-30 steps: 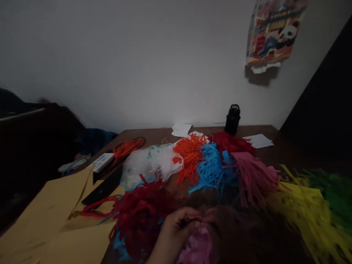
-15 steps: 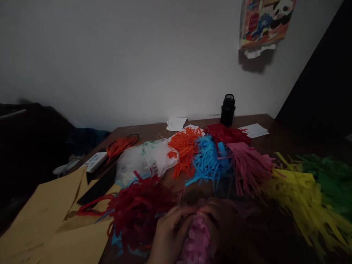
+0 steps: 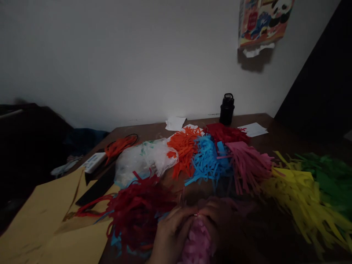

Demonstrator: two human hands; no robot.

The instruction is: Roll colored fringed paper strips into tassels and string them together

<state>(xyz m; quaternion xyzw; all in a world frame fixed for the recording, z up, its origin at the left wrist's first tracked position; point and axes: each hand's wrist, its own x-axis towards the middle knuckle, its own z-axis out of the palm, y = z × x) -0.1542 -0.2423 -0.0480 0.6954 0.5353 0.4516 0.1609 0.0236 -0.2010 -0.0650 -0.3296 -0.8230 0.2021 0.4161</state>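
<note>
At the bottom middle, my left hand [image 3: 172, 231] and my right hand [image 3: 218, 217] meet with fingertips pinched together at the top of a pink paper tassel [image 3: 197, 242]. Its crinkled strips hang between my palms toward the bottom edge. A tiny reddish strand shows between the fingertips; I cannot make out what it is. My right hand lies in deep shadow. Close to the left of my left hand lies a dark red fringed paper bundle [image 3: 140, 212] with blue strips beneath it and a red cord loop at its side.
Fringed paper bundles in orange [image 3: 183, 146], blue [image 3: 207, 157], pink [image 3: 247, 161], yellow [image 3: 299, 194] and green [image 3: 327, 176] spread across the table. A clear plastic bag [image 3: 143, 161], orange cord [image 3: 118, 146], yellow card sheets [image 3: 35, 220] lie left. A black bottle [image 3: 227, 110] stands behind.
Both hands stay at the tassel's top, with the fingertips slightly shifted. The whole view has drifted a little; nothing else has visibly moved.
</note>
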